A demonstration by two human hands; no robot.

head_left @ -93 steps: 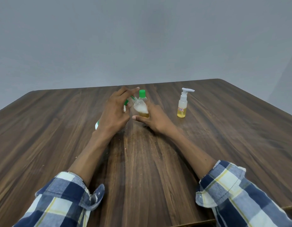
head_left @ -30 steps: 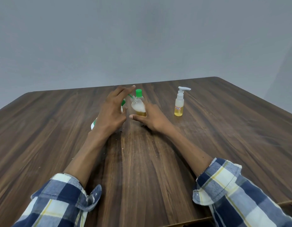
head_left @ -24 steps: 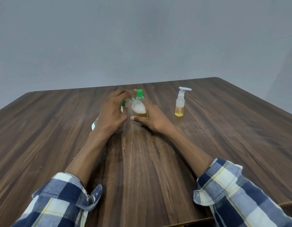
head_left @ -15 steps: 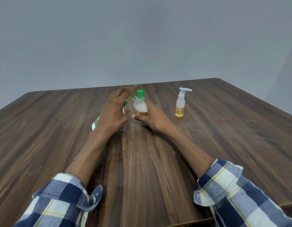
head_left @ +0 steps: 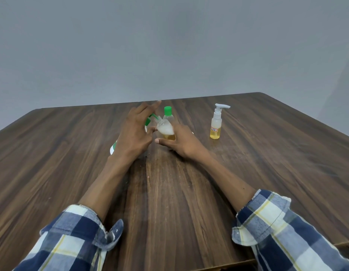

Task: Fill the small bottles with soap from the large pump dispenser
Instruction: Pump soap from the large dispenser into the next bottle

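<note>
Tilted further toward the green pump spout (head_left: pixel 150 120), the small bottle (head_left: pixel 166 131) grasped by the right hand (head_left: pixel 181 142) meets the left hand (head_left: pixel 135 132), fingers extended on the dispenser, mid-counter (head_left: pixel 52 153); a green-capped bottle (head_left: pixel 168 114) stands behind, a white pump bottle (head_left: pixel 216 124) right, edges distant.

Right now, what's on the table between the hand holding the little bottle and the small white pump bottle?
Nothing: the head view shows only bare wooden table between the right hand and the white pump bottle.

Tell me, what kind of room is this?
Probably a plain indoor workspace set up for a recording, not a lived-in bathroom or kitchen: a bare grey wall, one wooden table, and only a few soap bottles.
</note>
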